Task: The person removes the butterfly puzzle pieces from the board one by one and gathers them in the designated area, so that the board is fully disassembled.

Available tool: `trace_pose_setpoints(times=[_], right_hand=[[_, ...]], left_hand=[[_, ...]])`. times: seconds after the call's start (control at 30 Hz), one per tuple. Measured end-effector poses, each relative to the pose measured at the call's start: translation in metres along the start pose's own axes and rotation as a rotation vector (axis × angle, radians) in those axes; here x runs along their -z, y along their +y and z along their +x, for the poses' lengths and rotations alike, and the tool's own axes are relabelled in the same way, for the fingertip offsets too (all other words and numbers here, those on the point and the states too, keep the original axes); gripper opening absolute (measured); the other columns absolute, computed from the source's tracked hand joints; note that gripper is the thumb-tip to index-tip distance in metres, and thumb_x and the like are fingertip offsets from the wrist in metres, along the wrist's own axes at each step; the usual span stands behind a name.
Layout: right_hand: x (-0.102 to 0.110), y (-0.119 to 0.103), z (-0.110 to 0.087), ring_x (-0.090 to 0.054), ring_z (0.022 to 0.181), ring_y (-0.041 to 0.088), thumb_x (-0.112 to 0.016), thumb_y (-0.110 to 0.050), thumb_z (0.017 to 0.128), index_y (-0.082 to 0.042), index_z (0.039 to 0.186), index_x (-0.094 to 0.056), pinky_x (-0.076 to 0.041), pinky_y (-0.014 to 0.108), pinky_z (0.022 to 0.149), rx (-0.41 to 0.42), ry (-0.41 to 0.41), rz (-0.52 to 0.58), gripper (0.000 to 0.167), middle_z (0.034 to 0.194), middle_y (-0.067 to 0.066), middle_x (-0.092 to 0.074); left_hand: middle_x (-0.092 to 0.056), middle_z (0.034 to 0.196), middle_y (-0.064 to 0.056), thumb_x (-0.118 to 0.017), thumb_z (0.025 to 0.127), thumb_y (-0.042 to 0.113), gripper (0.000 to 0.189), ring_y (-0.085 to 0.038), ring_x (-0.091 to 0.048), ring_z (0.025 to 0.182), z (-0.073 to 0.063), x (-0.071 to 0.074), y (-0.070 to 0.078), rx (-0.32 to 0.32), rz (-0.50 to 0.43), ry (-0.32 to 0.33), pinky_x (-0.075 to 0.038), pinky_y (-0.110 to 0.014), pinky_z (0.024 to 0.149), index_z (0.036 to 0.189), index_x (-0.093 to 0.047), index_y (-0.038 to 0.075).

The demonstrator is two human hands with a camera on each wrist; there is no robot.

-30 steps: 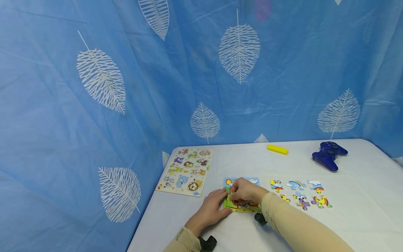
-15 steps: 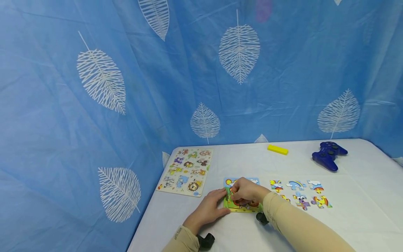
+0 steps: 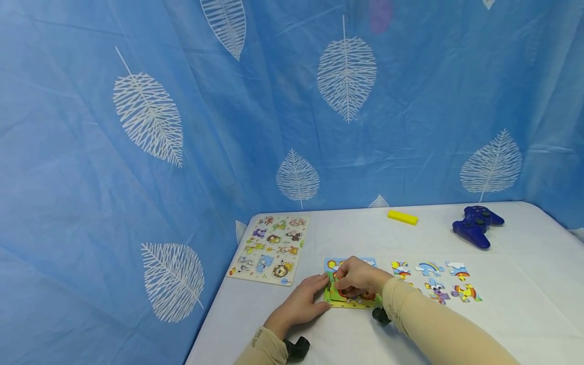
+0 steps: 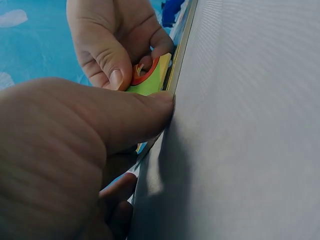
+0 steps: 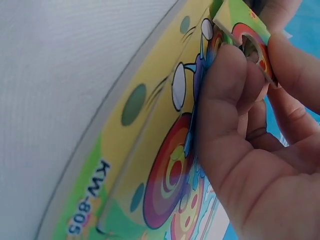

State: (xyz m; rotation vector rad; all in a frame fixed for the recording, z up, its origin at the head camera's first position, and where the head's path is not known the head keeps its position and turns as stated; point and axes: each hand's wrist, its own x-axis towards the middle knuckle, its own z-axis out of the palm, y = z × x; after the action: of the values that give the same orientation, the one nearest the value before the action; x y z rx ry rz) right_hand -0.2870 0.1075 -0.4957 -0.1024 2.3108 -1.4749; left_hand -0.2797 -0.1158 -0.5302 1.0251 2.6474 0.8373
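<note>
A colourful jigsaw board [image 3: 358, 305] lies on the white table, printed "KW-805" in the right wrist view. My right hand [image 3: 358, 276] is over it, pinching a green puzzle piece [image 5: 237, 14] with a red-orange curved pattern between thumb and fingers. In the right wrist view the piece is tilted up from the board at one corner. My left hand [image 3: 298, 304] rests at the board's left side, fingers extended along the edge and thumb [image 4: 145, 112] against its near edge. Part of the board is hidden under my right hand.
Several loose puzzle pieces [image 3: 437, 291] lie right of the board, some partly behind my right forearm. An animal puzzle board [image 3: 266, 248] lies at the left, a yellow block [image 3: 402, 217] and a blue game controller [image 3: 476, 225] at the back. A blue leaf-patterned curtain [image 3: 255, 116] hangs behind.
My left hand has slid slightly left, its thumb shifting a little away from the board's near corner. My right hand keeps its pinch on the puzzle piece, almost in the same place.
</note>
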Motion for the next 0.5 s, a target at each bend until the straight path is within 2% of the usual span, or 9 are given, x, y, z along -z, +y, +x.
trace_pose_setpoints(times=[0.3, 0.5], right_hand=[[0.011, 0.004, -0.001, -0.06, 0.067, 0.018, -0.079, -0.002, 0.087, 0.0, 0.091, -0.071, -0.061, 0.036, 0.064, 0.026, -0.027, 0.062, 0.01, 0.082, 0.009, -0.065], [0.026, 0.005, -0.005, -0.067, 0.073, 0.019, -0.079, -0.005, 0.089, 0.0, 0.094, -0.072, -0.062, 0.036, 0.069, 0.05, -0.035, 0.073, 0.01, 0.09, 0.011, -0.069]], left_hand=[[-0.043, 0.163, -0.001, -0.071, 0.097, 0.03, 0.066, -0.025, -0.039, 0.151, 0.002, -0.002, -0.001, 0.021, 0.016, -0.004, -0.033, -0.043, 0.123, 0.155, -0.047, 0.011], [-0.045, 0.162, -0.003, -0.072, 0.096, 0.03, 0.066, -0.026, -0.04, 0.15, 0.0, -0.002, 0.0, 0.014, 0.041, 0.018, -0.034, -0.041, 0.122, 0.154, -0.048, 0.01]])
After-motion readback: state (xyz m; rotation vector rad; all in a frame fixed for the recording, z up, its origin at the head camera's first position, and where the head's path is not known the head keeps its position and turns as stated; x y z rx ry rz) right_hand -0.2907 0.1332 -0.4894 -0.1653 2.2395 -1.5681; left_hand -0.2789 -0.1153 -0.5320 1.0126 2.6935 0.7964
